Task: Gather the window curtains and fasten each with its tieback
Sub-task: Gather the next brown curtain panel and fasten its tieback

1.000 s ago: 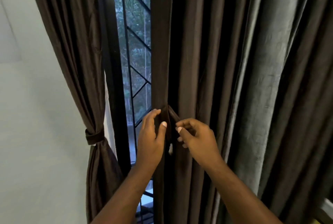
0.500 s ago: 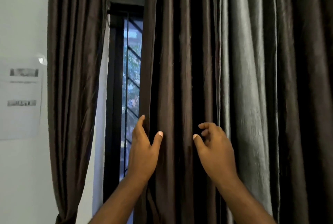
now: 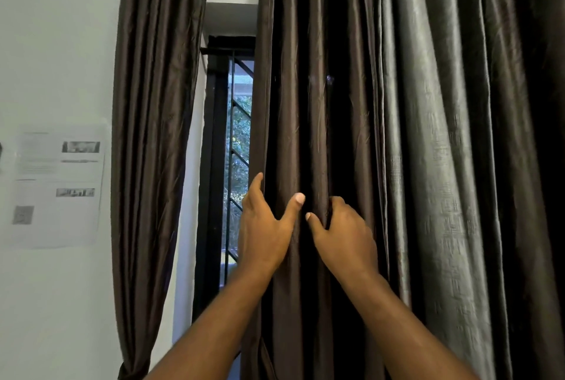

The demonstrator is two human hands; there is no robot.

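curtain (image 3: 428,165): dark brown, kinda shiny, hung in loose vertical folds from centre through 3 o'clock | left hand (image 3: 263,226): fingers wrapped round its 9 o'clock edge, thumb in front | right hand (image 3: 345,236): curled fingers pinched a fold

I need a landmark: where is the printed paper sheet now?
In the head view, the paper sheet hangs on the white wall at the far left, just left of the left curtain.

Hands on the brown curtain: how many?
2. The left hand holds the dark brown fabric curtain at its window-side edge; the right hand pinches a fold right beside it.
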